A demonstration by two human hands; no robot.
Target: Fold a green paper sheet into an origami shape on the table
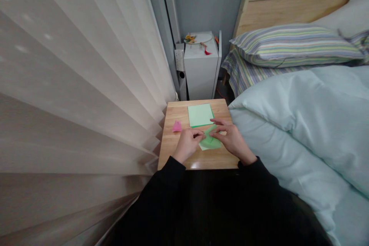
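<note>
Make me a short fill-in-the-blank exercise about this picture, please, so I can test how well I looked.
1. The left hand and right hand both hold a creased paper coloured ____.
2. Left of the square sheets, the small folded paper piece is coloured ____.
3. The plump pillow near the headboard has a pattern of ____.
4. On top of the white cabinet, the tassel is coloured ____.

Missing words: green; pink; stripes; red.

On the table (169, 150) between curtain (86, 73) and bed (300, 119), a paper stack (200, 114) lies behind a sheet (211, 143).
</note>
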